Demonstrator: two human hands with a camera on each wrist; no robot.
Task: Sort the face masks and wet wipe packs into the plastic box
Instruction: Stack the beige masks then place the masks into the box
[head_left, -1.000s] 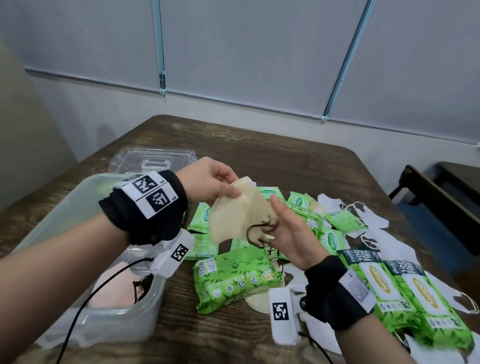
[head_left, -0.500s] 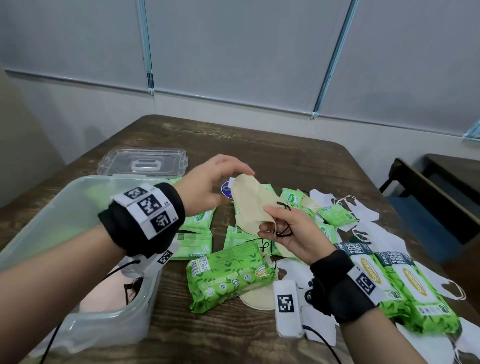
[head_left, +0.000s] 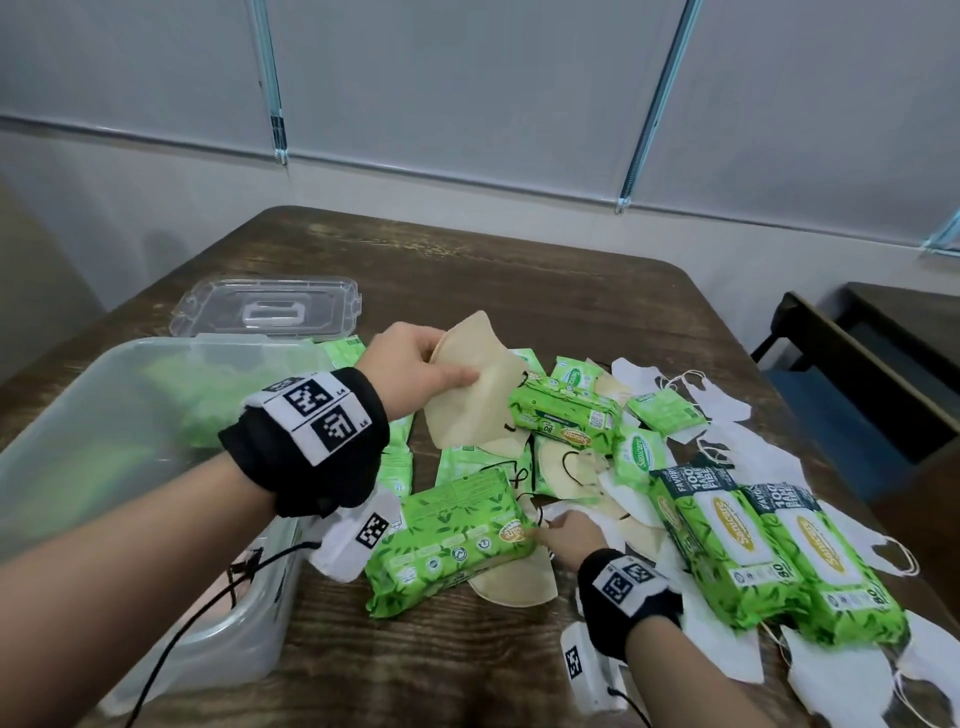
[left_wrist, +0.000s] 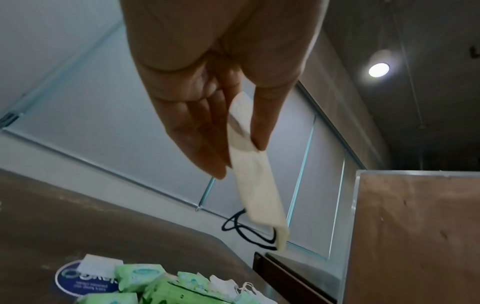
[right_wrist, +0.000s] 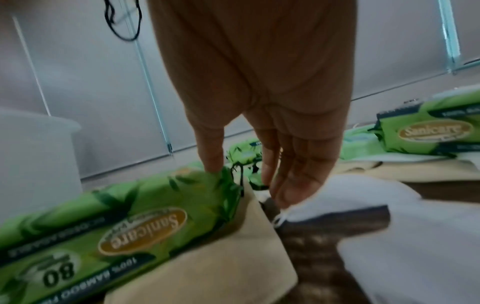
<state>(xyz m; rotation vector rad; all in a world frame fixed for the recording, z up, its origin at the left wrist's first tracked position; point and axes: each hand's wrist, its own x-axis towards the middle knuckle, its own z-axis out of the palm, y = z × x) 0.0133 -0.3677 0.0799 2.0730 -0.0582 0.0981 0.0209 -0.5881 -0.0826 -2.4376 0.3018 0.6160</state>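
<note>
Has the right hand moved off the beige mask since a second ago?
Yes. The right hand has let go and dropped toward the table, now by the near wipe pack. The left hand alone holds the beige mask.

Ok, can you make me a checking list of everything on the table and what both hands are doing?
Surface: brown wooden table, worn grain.
Job's things: clear plastic box at left, green packs showing through its wall; beige mask held up; big wipe pack lying on another beige mask; two more big packs at right; small green packs and white masks scattered.
Clutter: box lid lying behind the box.
Grippers: left hand pinches the beige mask; right hand reaches down beside the big wipe pack, thumb touching it, holding nothing.
Cables: black cable from left wrist camera.
Surroundings: grey window blinds; dark bench at right.
</note>
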